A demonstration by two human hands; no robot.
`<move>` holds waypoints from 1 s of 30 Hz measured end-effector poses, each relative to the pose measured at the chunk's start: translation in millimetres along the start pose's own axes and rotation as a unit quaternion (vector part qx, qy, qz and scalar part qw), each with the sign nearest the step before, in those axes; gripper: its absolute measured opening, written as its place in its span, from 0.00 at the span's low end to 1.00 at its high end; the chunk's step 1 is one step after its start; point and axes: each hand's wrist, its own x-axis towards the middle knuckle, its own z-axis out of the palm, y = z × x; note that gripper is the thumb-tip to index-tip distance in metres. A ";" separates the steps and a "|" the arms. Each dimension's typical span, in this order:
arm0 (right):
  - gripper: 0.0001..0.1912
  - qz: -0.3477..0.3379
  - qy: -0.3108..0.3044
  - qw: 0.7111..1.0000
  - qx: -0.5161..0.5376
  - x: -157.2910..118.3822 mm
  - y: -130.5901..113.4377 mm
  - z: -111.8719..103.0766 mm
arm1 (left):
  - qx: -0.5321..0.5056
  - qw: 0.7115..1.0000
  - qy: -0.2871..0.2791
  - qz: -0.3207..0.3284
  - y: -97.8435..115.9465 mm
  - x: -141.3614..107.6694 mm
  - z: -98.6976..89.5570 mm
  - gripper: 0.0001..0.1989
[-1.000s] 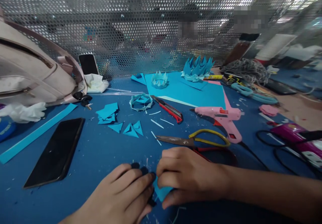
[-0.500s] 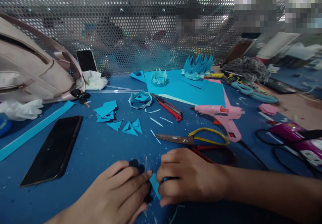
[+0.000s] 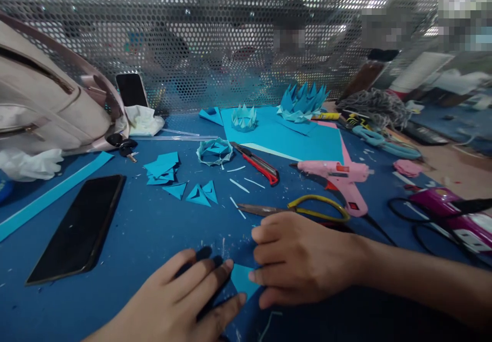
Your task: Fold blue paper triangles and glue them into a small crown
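While spread left fingers (image 3: 218, 276) press the paper (image 3: 242, 279) and curled right fingers (image 3: 273, 275) touch it, grip unclear, uneven pressure could skew it.

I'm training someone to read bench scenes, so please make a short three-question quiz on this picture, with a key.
1. Which touches the blue paper between them: left hand, right hand, or both?
2. True or false: in the picture, the glue gun lies left of the cutter.
3. Fill in: the far handle of the scissors is ____.

Key:
1. Both.
2. False; it lies to the right.
3. Yellow.
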 end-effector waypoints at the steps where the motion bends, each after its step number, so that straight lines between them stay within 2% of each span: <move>1: 0.20 0.002 -0.011 1.000 -0.007 -1.1 1.1 -1.2 | 0.002 1.000 -0.001 -0.001 1.0 -0.2 0.3 0.14; 4: 0.20 0.014 -0.014 0.999 -0.031 -4.5 0.7 0.4 | 0.014 1.000 0.009 -0.006 5.6 -1.5 0.6 0.14; 8: 0.19 0.037 -0.009 0.998 -0.046 -3.6 -5.1 8.1 | 0.022 0.999 0.031 0.011 12.9 -2.4 0.8 0.20; 15: 0.20 0.088 -0.091 0.989 -0.070 14.9 -11.1 14.7 | 0.004 0.999 0.046 0.021 17.4 2.2 1.0 0.22; 20: 0.15 0.080 -0.115 0.988 -0.068 5.0 -21.8 0.5 | -0.004 0.998 0.053 0.016 18.1 2.6 -0.1 0.18; 26: 0.13 0.148 -0.169 0.972 -0.070 -22.2 -41.9 -19.9 | -0.009 0.998 0.052 0.022 16.1 0.5 -1.0 0.20; 30: 0.11 0.134 -0.184 0.970 -0.091 -17.3 -37.8 -33.8 | -0.014 0.999 0.049 0.015 17.8 -2.5 -4.5 0.17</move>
